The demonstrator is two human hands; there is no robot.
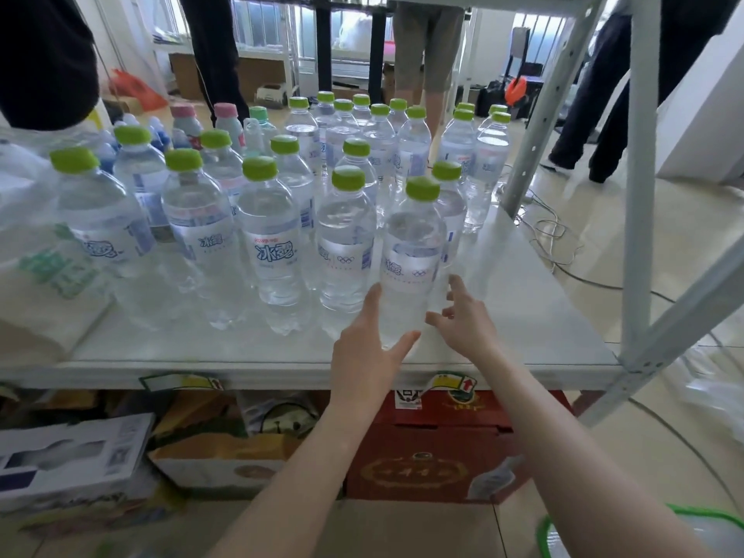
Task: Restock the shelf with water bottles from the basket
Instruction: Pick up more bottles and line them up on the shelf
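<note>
Standing bottles (265, 231) crowding white shelf (535, 316); tiled floor (628, 235) behind.

Brightness: bright, even daylight, slightly cool and washed out.
Source: windows (261, 22) at the back, behind the shelf (523, 316).
Glare: the pale shelf surface reflects softly; the floor (604, 243) at right shines; highlights sit on the water bottles (269, 235).
Shadows: faint and short under the bottles; the space below the shelf with the cardboard boxes (435, 449) is much dimmer.
Blur: the left edge is smeared and the bottom corners soft; the labels at centre are readable.
Distortion: wide-angle bending, with the shelf post (644, 175) leaning and the forearms stretched towards the lower edge.
</note>
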